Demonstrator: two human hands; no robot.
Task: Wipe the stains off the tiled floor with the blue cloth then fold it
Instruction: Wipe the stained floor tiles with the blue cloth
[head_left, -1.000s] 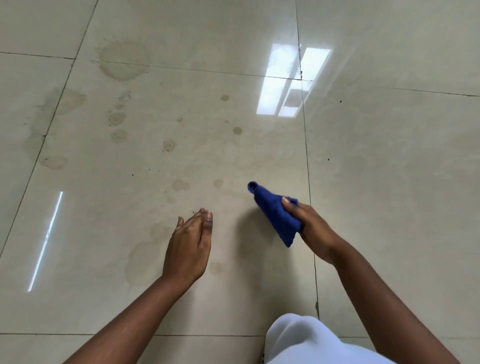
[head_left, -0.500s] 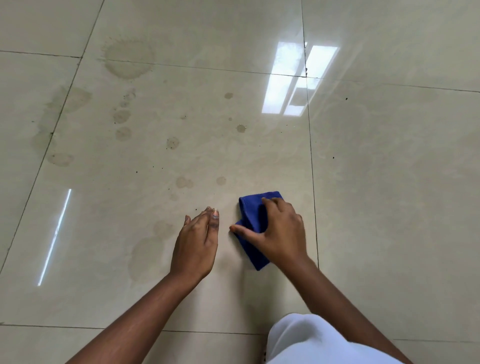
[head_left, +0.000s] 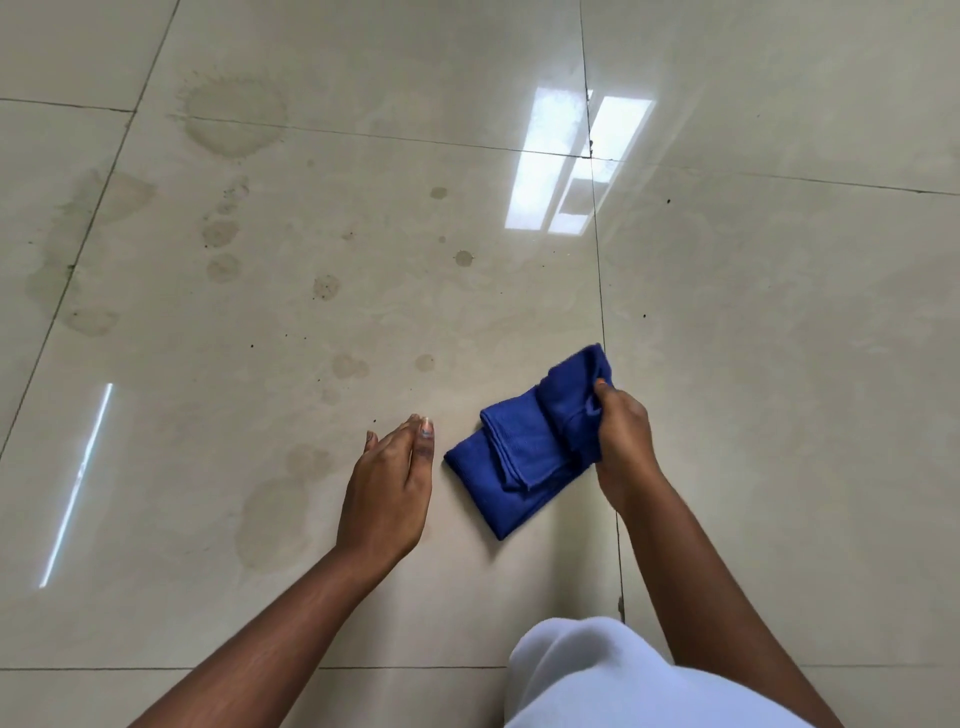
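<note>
Right hand (head_left: 621, 441) pinches the far right edge of the blue terry cloth (head_left: 524, 457), fingers curled into it, probably to drag it as a wiping pad. Left hand (head_left: 389, 483) lies flat, fingers straight together, on the glossy cream tiled floor (head_left: 779, 364), apparently bracing. Cloth: loosely layered, rumpled, on the floor between the hands. Brown stains (head_left: 234, 117) remain far left.

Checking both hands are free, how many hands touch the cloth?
1. The right hand grips the cloth at its right end. The left hand lies beside it, apart.
</note>
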